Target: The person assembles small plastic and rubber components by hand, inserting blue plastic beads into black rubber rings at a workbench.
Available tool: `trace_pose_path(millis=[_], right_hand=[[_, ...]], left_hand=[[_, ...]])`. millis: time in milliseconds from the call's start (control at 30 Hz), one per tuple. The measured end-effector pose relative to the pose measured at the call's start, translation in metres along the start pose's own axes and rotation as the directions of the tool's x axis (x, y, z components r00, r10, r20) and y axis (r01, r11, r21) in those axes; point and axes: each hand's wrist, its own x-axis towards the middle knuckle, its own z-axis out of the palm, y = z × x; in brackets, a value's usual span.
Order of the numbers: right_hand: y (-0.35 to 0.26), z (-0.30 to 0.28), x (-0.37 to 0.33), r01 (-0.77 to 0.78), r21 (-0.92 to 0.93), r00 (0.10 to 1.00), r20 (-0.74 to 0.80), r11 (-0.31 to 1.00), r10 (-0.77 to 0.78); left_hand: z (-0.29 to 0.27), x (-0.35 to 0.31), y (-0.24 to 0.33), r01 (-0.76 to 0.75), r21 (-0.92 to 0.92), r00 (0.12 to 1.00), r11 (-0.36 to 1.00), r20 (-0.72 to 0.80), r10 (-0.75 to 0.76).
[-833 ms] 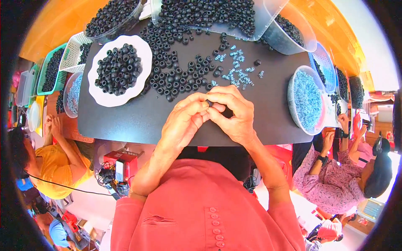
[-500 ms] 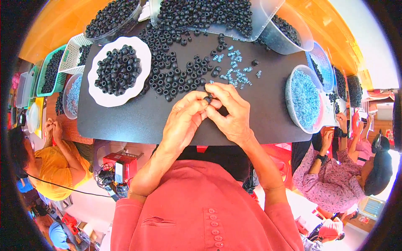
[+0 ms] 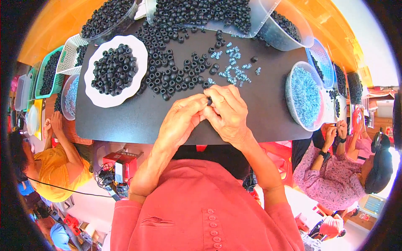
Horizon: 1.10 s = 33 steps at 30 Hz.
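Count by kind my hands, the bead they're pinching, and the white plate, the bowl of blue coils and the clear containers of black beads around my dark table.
Hands (left hand, right hand): 2
Pinched black bead: 1
White plate: 1
Bowl of blue coils: 1
Clear containers of black beads, far side: 3
Total: 8

No word, label, number or sign can be read clearly on any surface in view.
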Motion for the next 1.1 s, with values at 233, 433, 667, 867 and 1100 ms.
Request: trace_pose_path(millis=[233,433,667,867,1100], right_hand=[[0.000,-0.001,0.001,0.074,-0.052,0.997,0.027,0.996,-0.072],[0.002,0.000,0.000,-0.043,0.071,0.998,0.045,0.997,0.040],[0.000,0.001,-0.001,0.016,0.016,0.999,0.035,1.000,-0.016],[0.001,0.001,-0.001,0.158,-0.133,0.987,0.015,0.979,-0.157],[0.002,0.004,0.001,0.066,-0.020,0.997,-0.031,0.998,-0.067]], left_hand=[[0.005,-0.002,0.002,0.036,0.029,0.998,0.999,-0.055,-0.034],[0.009,-0.004,-0.009,-0.082,0.030,0.994,0.996,-0.070,0.084],[0.011,-0.005,-0.008,-0.118,0.069,0.987,0.991,-0.098,0.125],[0.002,-0.003,-0.010,-0.106,0.201,0.991,0.974,-0.055,0.119],[0.012,-0.004,-0.013,-0.150,0.087,0.981,0.985,-0.111,0.160]])
